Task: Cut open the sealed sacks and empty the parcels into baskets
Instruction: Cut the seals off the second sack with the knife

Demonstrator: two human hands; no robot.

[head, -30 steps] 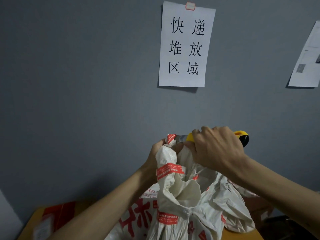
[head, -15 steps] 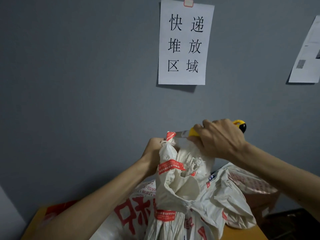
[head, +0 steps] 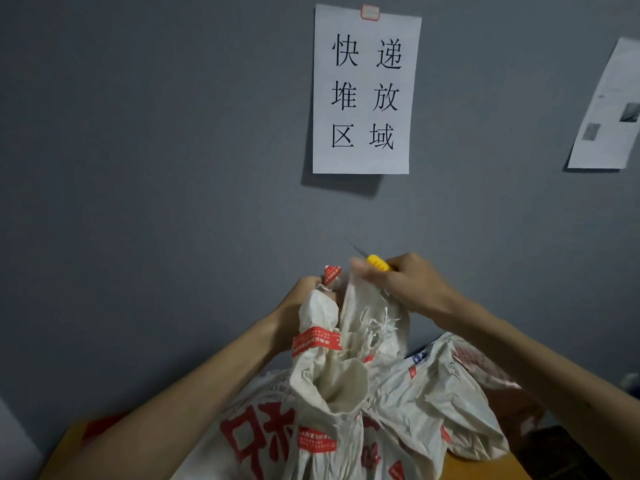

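fingers of the right hand curl round a yellow knife; the left hand grips the white sack's bunched neck.

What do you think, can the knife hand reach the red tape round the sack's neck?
Probably yes. The right hand holds the yellow knife above the sack, and the red tape band lies uncovered below it; the left hand grips higher up.
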